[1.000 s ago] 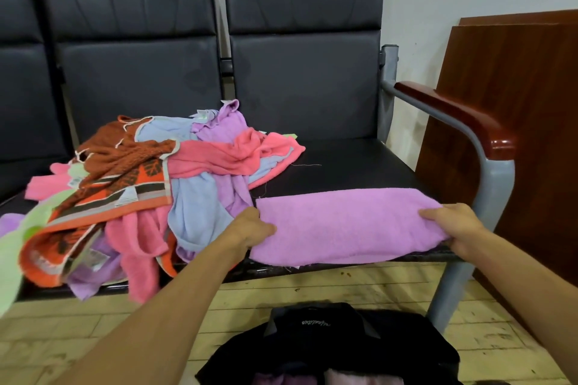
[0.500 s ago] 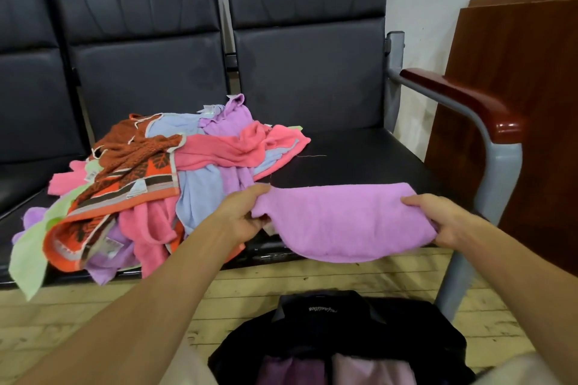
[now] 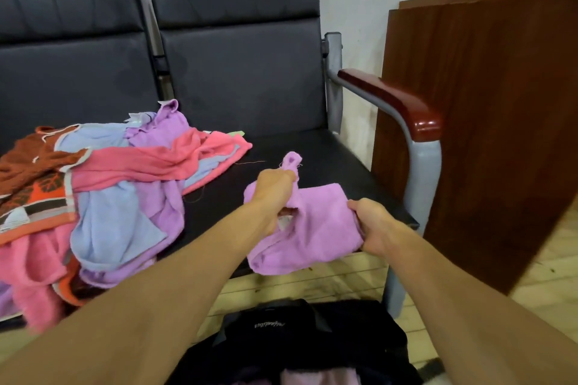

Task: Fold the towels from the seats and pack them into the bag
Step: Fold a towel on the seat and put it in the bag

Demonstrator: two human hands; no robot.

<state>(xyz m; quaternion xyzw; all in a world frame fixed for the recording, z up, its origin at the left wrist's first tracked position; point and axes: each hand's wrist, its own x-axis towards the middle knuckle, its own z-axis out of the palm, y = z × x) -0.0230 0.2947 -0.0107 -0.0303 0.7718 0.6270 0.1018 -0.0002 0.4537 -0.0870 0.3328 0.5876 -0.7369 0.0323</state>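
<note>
A purple towel point(image 3: 316, 230), bunched into a short folded bundle, hangs just above the front edge of the right black seat point(image 3: 316, 153). My left hand point(image 3: 272, 194) grips its left end, with a corner sticking up above the fist. My right hand point(image 3: 370, 225) holds its right end. A heap of pink, blue, purple and orange towels point(image 3: 103, 197) lies on the left seat. The black bag point(image 3: 300, 341) stands on the floor below my arms, with pink and purple cloth showing inside.
A grey metal armrest with a red-brown wooden top point(image 3: 394, 103) bounds the right seat. A dark wooden board point(image 3: 488, 122) leans against the wall to the right. Pale wooden floor point(image 3: 547, 284) lies under the seats.
My hands have come together, lifting the purple towel off the seat and folding its long strip into a short bundle. The view has shifted closer and to the right.
</note>
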